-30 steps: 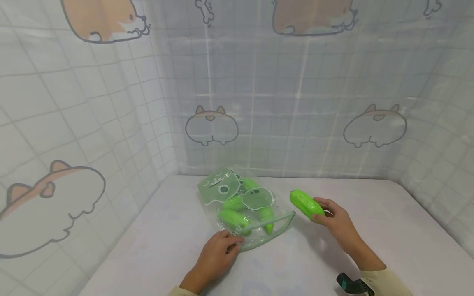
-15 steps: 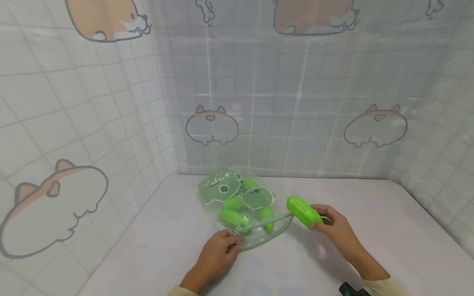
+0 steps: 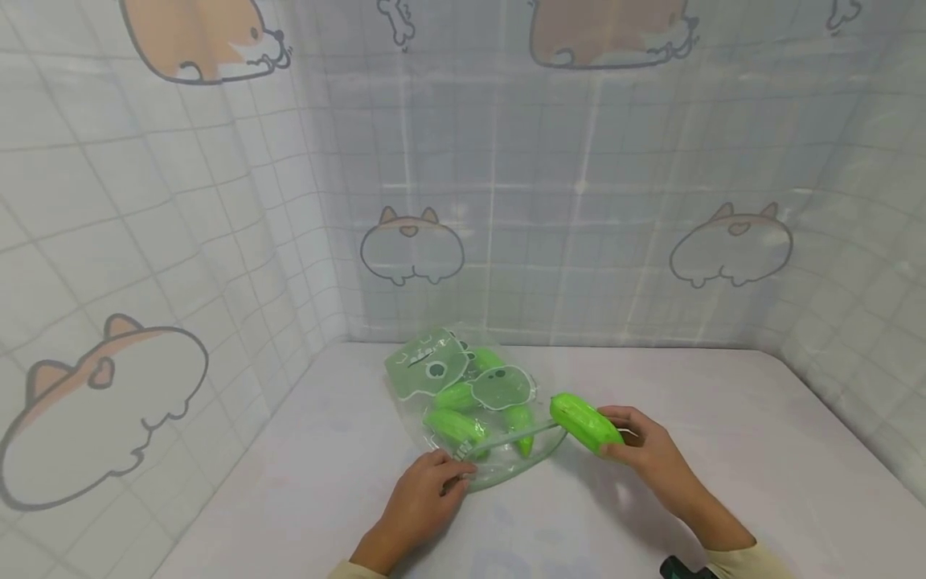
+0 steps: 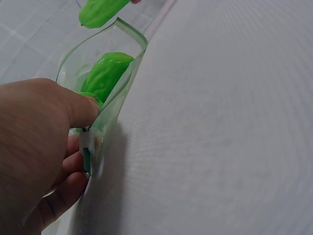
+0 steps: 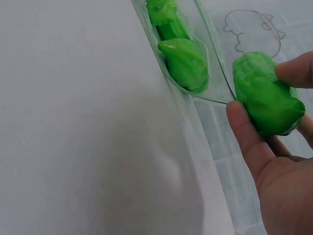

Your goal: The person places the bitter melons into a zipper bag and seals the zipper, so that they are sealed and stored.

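A clear zip bag [image 3: 425,430] with a green cartoon print lies on the table, its mouth held apart toward the right front. Several bright green, ridged toy vegetables [image 3: 457,426] show through the plastic. My left hand [image 3: 427,497] pinches the near corner of the mouth; in the left wrist view a white slider [image 4: 86,139] sits by the fingers. My right hand [image 3: 647,450] grips another green ridged toy vegetable [image 3: 584,422], elongated with a pointed tip, between thumb and fingers. Its far end is beside the bag's right edge, above the table.
The white table [image 3: 781,450] carries a black band-like object [image 3: 683,568] near the right sleeve. Around the table hang pale gridded curtains [image 3: 579,161] with cartoon dogs at the back and both sides.
My right hand has moved left and slightly toward me, bringing the green toy vegetable to the bag's right edge. The left hand stays on the bag's corner.
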{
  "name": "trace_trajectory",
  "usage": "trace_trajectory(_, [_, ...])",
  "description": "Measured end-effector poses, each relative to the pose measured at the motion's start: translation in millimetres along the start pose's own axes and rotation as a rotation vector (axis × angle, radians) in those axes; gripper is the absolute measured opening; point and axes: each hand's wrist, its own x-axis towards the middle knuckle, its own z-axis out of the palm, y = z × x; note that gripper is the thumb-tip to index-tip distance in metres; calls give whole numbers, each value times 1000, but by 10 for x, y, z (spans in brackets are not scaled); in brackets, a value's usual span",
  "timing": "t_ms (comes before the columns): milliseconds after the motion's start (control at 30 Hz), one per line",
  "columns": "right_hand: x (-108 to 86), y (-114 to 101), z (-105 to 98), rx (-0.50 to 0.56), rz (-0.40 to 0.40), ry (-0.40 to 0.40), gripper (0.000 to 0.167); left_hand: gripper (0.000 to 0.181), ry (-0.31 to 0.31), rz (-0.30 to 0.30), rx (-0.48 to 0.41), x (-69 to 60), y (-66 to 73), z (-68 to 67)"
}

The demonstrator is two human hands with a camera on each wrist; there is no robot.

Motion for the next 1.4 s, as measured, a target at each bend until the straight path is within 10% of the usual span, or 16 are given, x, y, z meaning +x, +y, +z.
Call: trace_trajectory(1400, [-108,88,151,-22,-96,-336,48,17,-8,-3,-9,0,-9,7])
